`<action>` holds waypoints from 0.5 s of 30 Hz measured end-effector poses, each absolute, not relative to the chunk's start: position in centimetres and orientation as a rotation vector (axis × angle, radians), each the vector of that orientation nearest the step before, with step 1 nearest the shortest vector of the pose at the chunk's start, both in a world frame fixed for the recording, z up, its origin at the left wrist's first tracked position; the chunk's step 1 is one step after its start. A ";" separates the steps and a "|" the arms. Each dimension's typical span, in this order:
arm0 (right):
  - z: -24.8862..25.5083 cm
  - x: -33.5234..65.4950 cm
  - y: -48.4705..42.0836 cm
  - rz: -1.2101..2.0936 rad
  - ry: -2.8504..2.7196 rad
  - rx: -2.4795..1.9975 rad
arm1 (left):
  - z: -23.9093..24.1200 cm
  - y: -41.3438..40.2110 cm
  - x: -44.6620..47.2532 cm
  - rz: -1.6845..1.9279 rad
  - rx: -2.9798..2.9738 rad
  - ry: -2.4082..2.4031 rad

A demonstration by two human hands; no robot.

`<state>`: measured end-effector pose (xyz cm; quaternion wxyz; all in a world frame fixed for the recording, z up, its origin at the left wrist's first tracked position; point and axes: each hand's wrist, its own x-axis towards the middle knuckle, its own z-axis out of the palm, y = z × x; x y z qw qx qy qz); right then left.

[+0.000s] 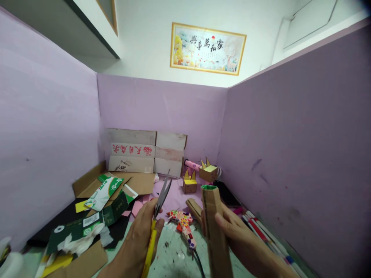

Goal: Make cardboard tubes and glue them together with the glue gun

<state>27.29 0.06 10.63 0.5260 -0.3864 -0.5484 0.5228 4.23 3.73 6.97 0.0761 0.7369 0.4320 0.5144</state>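
My left hand [139,235] grips yellow-handled scissors [159,208], their grey blades slightly apart and pointing up and away. My right hand [240,239] holds an upright brown cardboard tube [213,224] with a green inner rim at its top. The two hands are side by side above the desk, the blades a short way left of the tube. Below and between them lies a glue gun [184,226] covered in coloured dots, its black cord running toward me.
Cut green cartons [106,202], brown cardboard and black paper pile up at left. Two small cardboard boxes with yellow ears [189,183] stand at the back, before white cardboard [145,152]. Marker pens [265,237] line the right wall. Purple partitions [162,102] enclose the desk.
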 end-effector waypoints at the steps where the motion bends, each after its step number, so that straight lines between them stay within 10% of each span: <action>1: 10.2 26.9 0.3 1.220 -1.281 -0.892 | 6.9 3.5 4.1 1.576 2.210 1.306; 15: 5.7 24.2 -0.2 0.640 -1.291 -0.945 | 3.6 3.8 0.5 1.359 2.682 1.354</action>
